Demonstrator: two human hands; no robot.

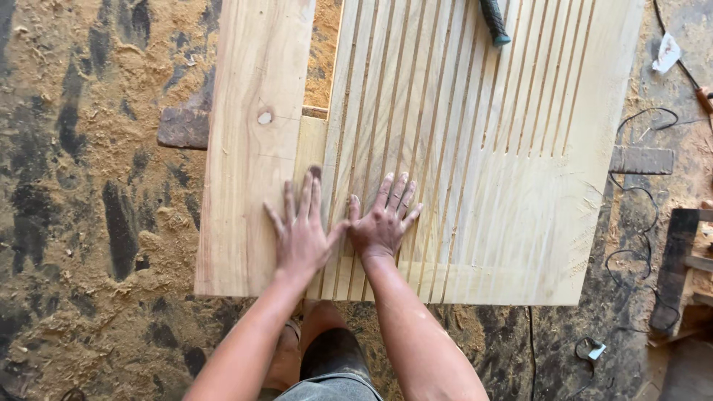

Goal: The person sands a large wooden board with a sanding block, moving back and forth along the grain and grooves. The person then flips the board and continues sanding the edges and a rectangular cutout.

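Beneath us is a dirt workshop floor (96, 223) strewn with sawdust, and on it, raised on dark bearers, lies our grooved wooden panel (475, 171), pale, broad, cut with long parallel slots running away from us. Against the panel's left edge sits a plain plank (252, 134) with a small knot. Right of the panel a thin black cable (631, 245) loops over the ground, and at the panel's far edge a dark tool handle (493, 21) pokes in. Our left hand (301, 234) lies flat with fingers spread where plank meets panel; our right hand (382, 223) is likewise open and pressed flat on the slats near the panel's front edge, gripping nothing. We judge the panel stiff and fairly heavy, its thin slats liable to crack, so the solid uncut borders seem the safest hold.
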